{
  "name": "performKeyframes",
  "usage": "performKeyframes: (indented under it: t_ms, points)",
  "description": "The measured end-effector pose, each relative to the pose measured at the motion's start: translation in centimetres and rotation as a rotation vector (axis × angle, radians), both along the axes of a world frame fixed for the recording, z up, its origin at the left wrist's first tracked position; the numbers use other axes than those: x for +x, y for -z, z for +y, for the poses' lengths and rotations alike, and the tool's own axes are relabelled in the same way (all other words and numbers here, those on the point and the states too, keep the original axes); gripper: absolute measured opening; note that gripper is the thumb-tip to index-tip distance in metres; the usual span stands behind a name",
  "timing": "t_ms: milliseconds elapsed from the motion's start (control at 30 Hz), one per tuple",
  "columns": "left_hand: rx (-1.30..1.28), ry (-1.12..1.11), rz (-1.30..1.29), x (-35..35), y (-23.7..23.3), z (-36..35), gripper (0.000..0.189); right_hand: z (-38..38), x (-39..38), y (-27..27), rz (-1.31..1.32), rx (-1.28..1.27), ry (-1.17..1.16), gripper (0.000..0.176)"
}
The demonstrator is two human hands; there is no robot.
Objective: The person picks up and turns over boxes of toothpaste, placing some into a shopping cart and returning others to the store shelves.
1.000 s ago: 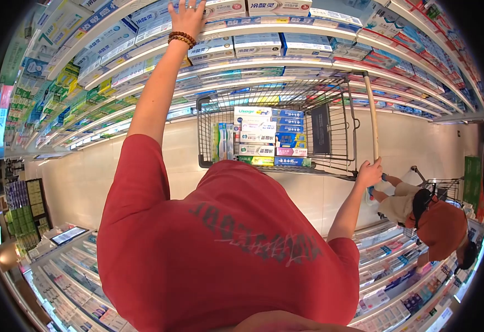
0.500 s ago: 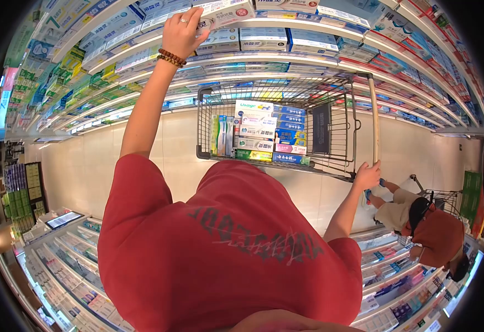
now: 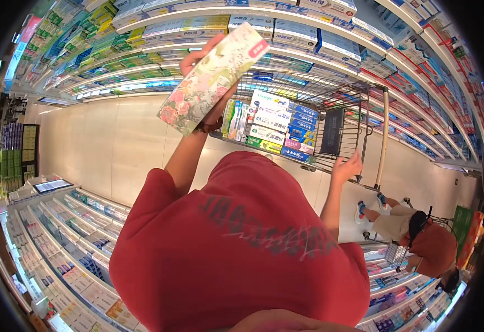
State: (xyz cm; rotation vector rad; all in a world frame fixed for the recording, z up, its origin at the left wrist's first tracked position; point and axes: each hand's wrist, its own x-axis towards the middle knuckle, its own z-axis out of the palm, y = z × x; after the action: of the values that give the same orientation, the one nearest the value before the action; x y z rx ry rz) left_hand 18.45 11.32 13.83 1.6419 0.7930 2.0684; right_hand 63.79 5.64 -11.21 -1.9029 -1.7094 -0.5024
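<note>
Flowered box (image 3: 214,80) is up top, L of center in the frame, tilted, gripped in the L hand (image 3: 199,56) w/ fingers curled round its edge. Just below & R: cart (image 3: 332,131) w/ stacked boxes (image 3: 272,119) and toothbrush packs (image 3: 235,119) at their L side. R hand (image 3: 348,167), R of center, is half open, nothing in it, near the cart handle (image 3: 385,133). Stocked shelves (image 3: 330,25) run across top; person in rust-colored top (image 3: 434,249), lower R.

Bright overhead — edges curved, perhaps slightly blurred.
</note>
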Motion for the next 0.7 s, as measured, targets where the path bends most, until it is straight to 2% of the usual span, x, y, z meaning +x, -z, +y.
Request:
performKeyframes:
  t_ms: [33,133,233,300,367,467,567,700]
  points:
    - [-0.028,0.101,-0.008,0.0,-0.3,-1.2,0.073,-0.4,-2.4,0.6,0.045,-0.078,-0.069,0.065]
    - [-0.168,0.475,-0.259,0.3,0.5,-4.4,0.066,-2.2,-8.0,4.1,0.125,-0.332,-0.247,0.066]
    - [-0.387,0.782,-0.672,-0.3,1.0,-7.3,0.071,-4.0,-11.0,8.7,0.060,-0.518,-0.322,0.065]
    - [-0.386,0.717,-0.509,-1.3,1.6,-8.7,0.070,-5.4,-12.5,10.4,0.010,-0.589,-0.375,0.066]
    - [-0.387,0.647,-0.355,-2.1,2.5,-10.4,0.070,-5.7,-13.1,9.3,-0.043,-0.657,-0.351,0.062]
    - [-0.434,0.693,-0.437,-3.5,2.9,-12.2,0.074,-5.3,-12.5,10.1,-0.041,-0.729,-0.403,0.050]
    - [-0.462,0.721,-0.526,-3.8,3.6,-13.5,0.071,-4.9,-12.2,10.0,-0.047,-0.861,-0.370,0.047]
    - [-0.543,0.746,-0.613,-3.8,4.3,-14.4,0.066,-4.7,-12.4,9.6,-0.060,-0.911,-0.353,0.047]
